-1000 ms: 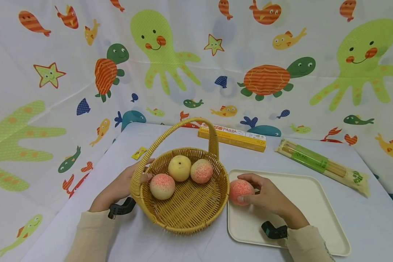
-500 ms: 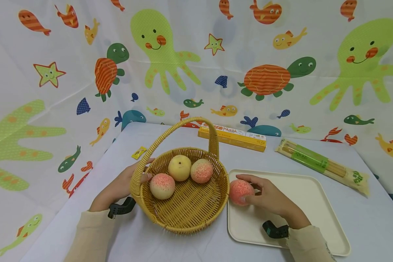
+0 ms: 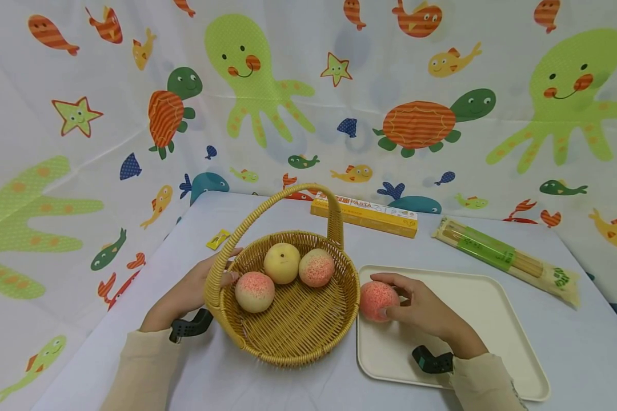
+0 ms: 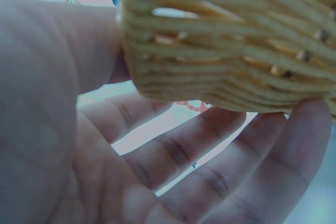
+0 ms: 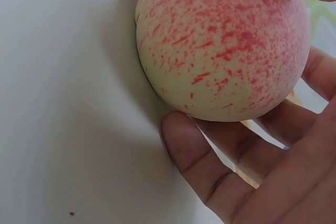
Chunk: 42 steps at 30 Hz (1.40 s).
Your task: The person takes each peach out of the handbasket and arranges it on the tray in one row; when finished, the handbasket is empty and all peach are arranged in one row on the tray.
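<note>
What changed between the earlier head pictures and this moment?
Nothing clearly changed: nothing was taken hold of or let go. The right hand still holds a peach at the left end of the tray, the left hand still grips the basket, and the three fruits inside stayed put.

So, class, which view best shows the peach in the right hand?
The right wrist view: the peach looks largest and most detailed. The head view shows it smaller, partly covered by the right hand; the left wrist view omits it.
</note>
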### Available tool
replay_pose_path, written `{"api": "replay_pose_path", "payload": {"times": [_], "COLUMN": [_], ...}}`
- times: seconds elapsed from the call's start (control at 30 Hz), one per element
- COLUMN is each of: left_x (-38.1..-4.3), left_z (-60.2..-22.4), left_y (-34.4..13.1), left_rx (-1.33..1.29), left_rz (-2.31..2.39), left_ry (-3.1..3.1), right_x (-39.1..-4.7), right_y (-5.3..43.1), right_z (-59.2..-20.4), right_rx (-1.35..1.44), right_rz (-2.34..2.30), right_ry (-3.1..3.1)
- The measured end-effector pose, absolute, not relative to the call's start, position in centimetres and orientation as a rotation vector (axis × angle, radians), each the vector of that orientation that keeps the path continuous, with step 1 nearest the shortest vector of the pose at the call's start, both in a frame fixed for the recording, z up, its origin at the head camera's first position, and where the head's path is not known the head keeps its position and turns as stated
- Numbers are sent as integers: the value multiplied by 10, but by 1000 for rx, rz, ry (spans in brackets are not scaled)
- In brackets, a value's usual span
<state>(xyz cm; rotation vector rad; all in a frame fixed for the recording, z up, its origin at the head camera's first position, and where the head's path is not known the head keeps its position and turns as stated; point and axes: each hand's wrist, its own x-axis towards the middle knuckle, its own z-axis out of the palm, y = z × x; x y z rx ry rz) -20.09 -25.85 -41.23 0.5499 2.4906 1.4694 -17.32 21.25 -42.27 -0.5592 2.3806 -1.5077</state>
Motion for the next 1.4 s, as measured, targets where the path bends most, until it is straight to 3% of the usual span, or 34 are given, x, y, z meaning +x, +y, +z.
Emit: {"api": "replay_pose_path", "payload": {"times": [1.4], "left_x": [-199], "left_z": [-407], "left_y": [-258], "left_rx": [515], "left_rz": [1527], "left_ry": [2389], "right_x": [-174], "right_y": [214], "right_z": [-423], "right_rx": [-600], "right_rz": [-1528], "right_ry": [2325]}}
